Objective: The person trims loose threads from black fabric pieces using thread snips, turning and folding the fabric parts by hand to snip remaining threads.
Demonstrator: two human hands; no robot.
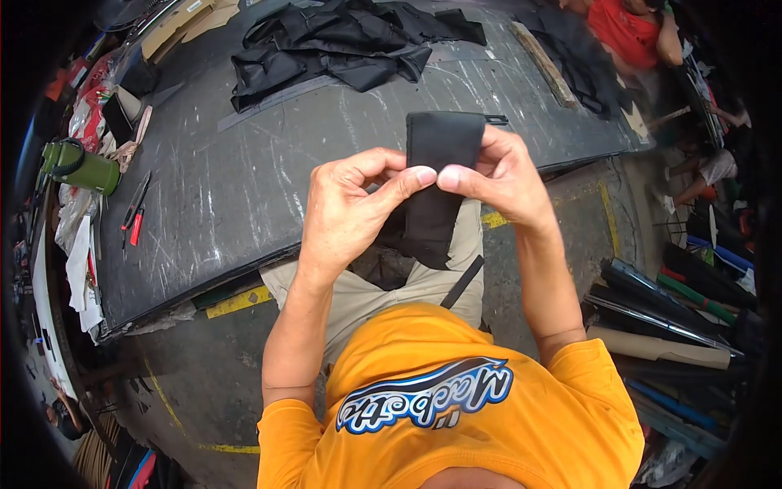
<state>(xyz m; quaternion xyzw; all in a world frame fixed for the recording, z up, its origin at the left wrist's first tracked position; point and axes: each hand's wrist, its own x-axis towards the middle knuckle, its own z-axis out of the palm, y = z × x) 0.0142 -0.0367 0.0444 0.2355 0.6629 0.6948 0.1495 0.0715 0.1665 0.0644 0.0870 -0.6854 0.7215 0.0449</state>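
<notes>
Both hands grip a black fabric strip (pixel 444 140) in front of my body, over my lap. My left hand (pixel 352 200) pinches its left edge, thumb laid across the front. From the right side, my right hand (pixel 501 175) pinches the same piece, its thumb tip close to the left one. The fingers behind the strip are partly hidden. Its lower part hangs down between my legs. A small black buckle-like piece (pixel 496 120) sticks out by my right fingers; its exact kind is unclear.
Crumpled black fabric (pixel 350 45) lies on the scratched dark table (pixel 204 187). A wooden bar (pixel 544 65) rests at the back right. To the left are a green jug (pixel 81 165), a red marker-like item (pixel 137 227) and a cutter (pixel 135 200). Fabric rolls (pixel 660 346) stand right; a person in red (pixel 623 33) sits beyond.
</notes>
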